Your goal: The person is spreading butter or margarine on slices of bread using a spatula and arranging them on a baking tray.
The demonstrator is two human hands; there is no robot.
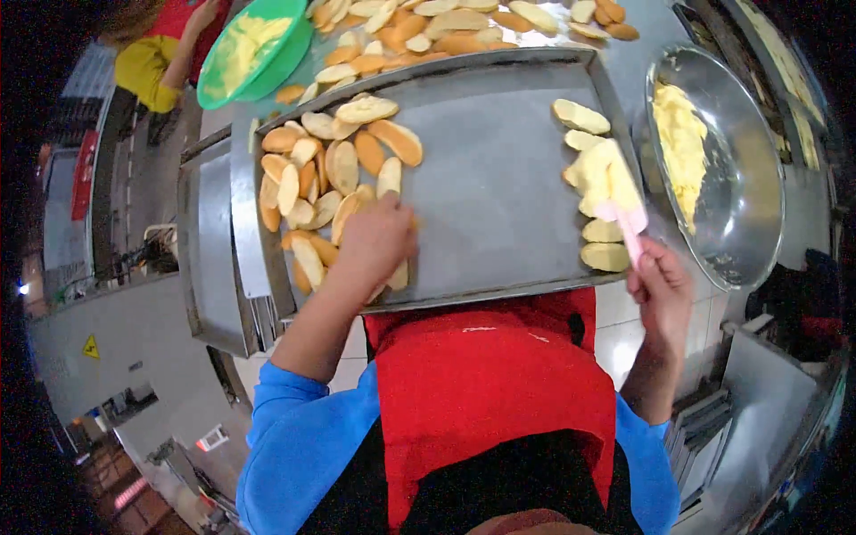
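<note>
My left hand [380, 231] is over a heap of oval bread slices [344, 167] at the left of a large metal baking tray [495, 180]. It is blurred and its fingertips are hidden, so I cannot see whether it grips a slice. In my right hand [659, 277] is the handle of a pink spatula [628, 221], its blade loaded with pale yellow spread [605, 174]. The blade lies over a column of bread slices [580, 117] along the tray's right side, covering some of them. Several slices there look coated with yellow.
To the right stands a steel bowl [742, 167] with yellow spread inside. Behind the tray lie many more bread slices [461, 23] and a green bowl [294, 60] of spread. Another tray [210, 247] is at left. A person in a yellow sleeve [150, 73] is at the upper left.
</note>
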